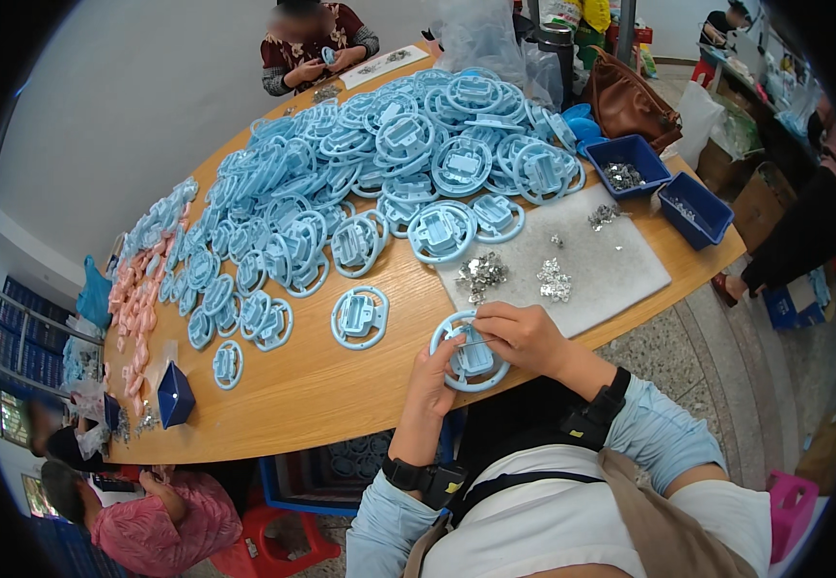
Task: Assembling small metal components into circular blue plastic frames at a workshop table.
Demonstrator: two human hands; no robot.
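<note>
My left hand (429, 378) grips the rim of a light-blue plastic toy steering wheel (477, 360) at the table's near edge, its recessed middle facing up. Over the wheel's top, my right hand (526, 337) is closed in a pinch. A thin, shiny sliver shows by its fingertips, too small to name. Just beyond my hands lie heaps of small silvery metal pieces (482, 274) on a pale board (599, 260). One more loose steering wheel (359, 318) lies left of my hands on the wood.
A large pile of blue wheels (379, 135) covers the table (341, 405) ahead; pink parts (138, 318) lie far left. Two blue bins (695, 214) of small parts stand right, near a brown bag (625, 101). Other people sit across (312, 48) and at lower left (162, 520).
</note>
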